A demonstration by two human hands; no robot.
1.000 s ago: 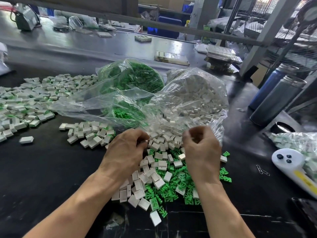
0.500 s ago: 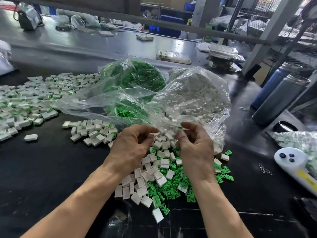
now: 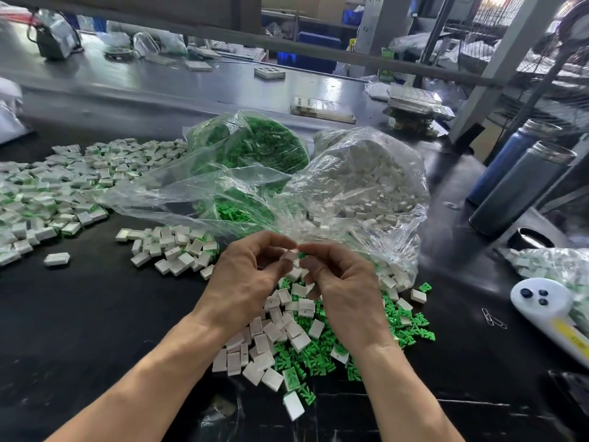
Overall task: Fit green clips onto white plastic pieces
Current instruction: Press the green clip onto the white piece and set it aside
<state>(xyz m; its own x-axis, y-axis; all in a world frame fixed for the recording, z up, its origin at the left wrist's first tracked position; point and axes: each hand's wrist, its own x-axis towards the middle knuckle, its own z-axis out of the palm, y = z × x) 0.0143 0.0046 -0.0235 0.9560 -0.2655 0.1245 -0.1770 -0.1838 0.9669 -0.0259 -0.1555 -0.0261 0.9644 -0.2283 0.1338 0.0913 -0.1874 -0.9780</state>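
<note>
- Since the earlier frames, both hands have been raised off the loose pile and brought together above it; a second ago they were lower, with their fingertips down among the pieces at the mouth of the bag.
- A single white plastic piece (image 3: pixel 290 257) is pinched between the thumb and curled fingers of the left hand (image 3: pixel 245 279).
- The right hand (image 3: pixel 344 283) is held just beside it, its fingertips curled in and meeting the same piece; a speck of green is seen at that point, but whether a clip is pinched there cannot be told.
- Below the hands, a mixed pile of loose white pieces (image 3: pixel 271 342) and green clips (image 3: pixel 318 355) is spread on the black table (image 3: pixel 79 330).
- Behind the pile, two clear plastic bags lie side by side and touching: the bag of green clips (image 3: pixel 255 148) to the left, the bag of white pieces (image 3: pixel 366 173) to the right, its mouth opened toward the hands.
- A smaller heap of white pieces with green showing (image 3: pixel 175 250) sits left of the hands, and a wide spread of the same kind (image 3: pixel 63 186) lies farther left.
- One white piece (image 3: pixel 56 259) lies alone between those two groups.
- At the right edge, two tall dark bottles (image 3: pixel 516 186) stand upright, and a white device with dark buttons (image 3: pixel 548 304) lies near a paper clip (image 3: pixel 492 319).
</note>
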